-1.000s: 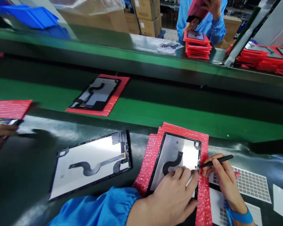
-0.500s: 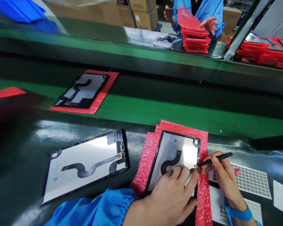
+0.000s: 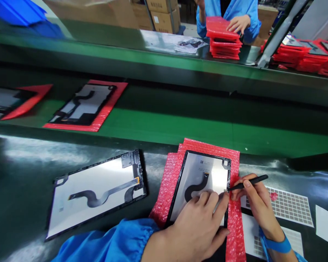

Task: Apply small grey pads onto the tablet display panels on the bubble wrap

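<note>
Bare display panel with black flex cable (image 3: pixel 97 191) lay at eight o'clock on the dark glossy bench (image 3: pixel 22 174). Green conveyor belt (image 3: pixel 180 131) carried a panel on red bubble wrap (image 3: pixel 84 105) at ten o'clock. Stacked red bubble-wrap trays (image 3: pixel 224 42) stood at one o'clock; brown cardboard boxes (image 3: pixel 164 14) at twelve; white gridded sticker sheet (image 3: pixel 289 205) at four.

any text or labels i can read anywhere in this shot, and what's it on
No text can be read.
Display panel under the left hand: small dark print near its top edge, too small to read.
Cardboard boxes at the back: white labels, blurred.
Sticker sheet beside the right hand, which holds black tweezers: plain grid of squares, no lettering visible.
Second display panel lying to the left: no print visible.
</note>
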A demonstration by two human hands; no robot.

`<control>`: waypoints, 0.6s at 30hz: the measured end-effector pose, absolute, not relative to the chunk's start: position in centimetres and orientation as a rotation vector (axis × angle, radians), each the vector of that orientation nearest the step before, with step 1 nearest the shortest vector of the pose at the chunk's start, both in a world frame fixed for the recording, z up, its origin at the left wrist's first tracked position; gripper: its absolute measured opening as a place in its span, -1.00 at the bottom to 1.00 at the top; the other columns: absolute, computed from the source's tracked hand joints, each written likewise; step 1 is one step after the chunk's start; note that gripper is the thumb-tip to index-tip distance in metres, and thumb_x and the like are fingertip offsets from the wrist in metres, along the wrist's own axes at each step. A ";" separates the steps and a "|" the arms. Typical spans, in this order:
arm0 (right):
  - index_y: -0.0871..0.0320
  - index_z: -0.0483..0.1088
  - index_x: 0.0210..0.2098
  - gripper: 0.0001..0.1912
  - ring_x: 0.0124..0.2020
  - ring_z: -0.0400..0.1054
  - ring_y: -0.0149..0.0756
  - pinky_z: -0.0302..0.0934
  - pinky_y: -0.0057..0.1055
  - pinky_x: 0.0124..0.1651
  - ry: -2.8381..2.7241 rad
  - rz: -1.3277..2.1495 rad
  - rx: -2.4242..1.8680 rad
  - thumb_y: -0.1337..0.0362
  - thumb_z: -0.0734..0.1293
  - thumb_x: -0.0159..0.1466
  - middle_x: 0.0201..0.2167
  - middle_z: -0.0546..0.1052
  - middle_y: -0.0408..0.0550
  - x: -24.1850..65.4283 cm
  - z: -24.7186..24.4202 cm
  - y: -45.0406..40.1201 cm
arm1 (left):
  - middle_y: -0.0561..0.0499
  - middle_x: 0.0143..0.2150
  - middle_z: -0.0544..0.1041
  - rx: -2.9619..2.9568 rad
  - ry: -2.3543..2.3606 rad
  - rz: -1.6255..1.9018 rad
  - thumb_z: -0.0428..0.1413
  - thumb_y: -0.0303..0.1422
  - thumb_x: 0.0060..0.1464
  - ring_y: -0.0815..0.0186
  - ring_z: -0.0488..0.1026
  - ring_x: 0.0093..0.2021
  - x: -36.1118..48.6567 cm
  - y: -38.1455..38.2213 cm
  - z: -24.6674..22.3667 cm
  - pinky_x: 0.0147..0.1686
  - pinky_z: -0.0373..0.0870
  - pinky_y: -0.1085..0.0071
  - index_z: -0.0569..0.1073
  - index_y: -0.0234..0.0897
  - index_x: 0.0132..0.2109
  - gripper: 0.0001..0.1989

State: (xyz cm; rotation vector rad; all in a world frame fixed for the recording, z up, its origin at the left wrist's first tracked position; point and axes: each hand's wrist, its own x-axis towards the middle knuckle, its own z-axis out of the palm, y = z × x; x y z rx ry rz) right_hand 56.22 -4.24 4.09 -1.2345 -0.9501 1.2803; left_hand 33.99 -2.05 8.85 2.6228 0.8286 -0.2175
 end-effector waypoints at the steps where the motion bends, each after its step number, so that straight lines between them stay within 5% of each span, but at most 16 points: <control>1: 0.05 0.49 -0.12 -0.79 -0.41 0.58 -0.28 0.50 -0.40 -0.33 -0.932 1.279 -1.224 0.09 0.35 0.58 -0.34 0.67 -0.08 56.2 4.0 -4.2 | -0.38 0.19 0.47 2.611 0.827 -0.225 0.04 -0.04 0.44 -0.17 0.50 0.09 34.0 -1.9 8.9 -0.08 0.65 -0.02 0.12 -0.47 0.54 -0.23; 9: 0.02 0.55 -0.10 -0.84 -0.44 0.59 -0.17 0.49 -0.37 -0.44 -0.838 1.084 -1.217 0.10 0.40 0.54 -0.34 0.68 -0.02 58.4 5.2 -5.7 | -0.36 0.25 0.45 2.528 0.822 -0.291 0.10 -0.07 0.41 -0.17 0.50 0.15 34.0 -1.2 9.4 0.02 0.63 -0.09 0.11 -0.42 0.56 -0.21; 18: 0.01 0.57 -0.07 -0.87 -0.46 0.57 -0.15 0.52 -0.34 -0.37 -0.959 0.915 -1.648 0.13 0.41 0.52 -0.42 0.64 -0.06 61.6 4.5 -16.6 | -0.35 0.21 0.49 2.518 0.848 -0.298 0.14 -0.14 0.36 -0.13 0.56 0.07 34.2 -0.8 9.9 -0.06 0.65 -0.08 0.16 -0.47 0.55 -0.21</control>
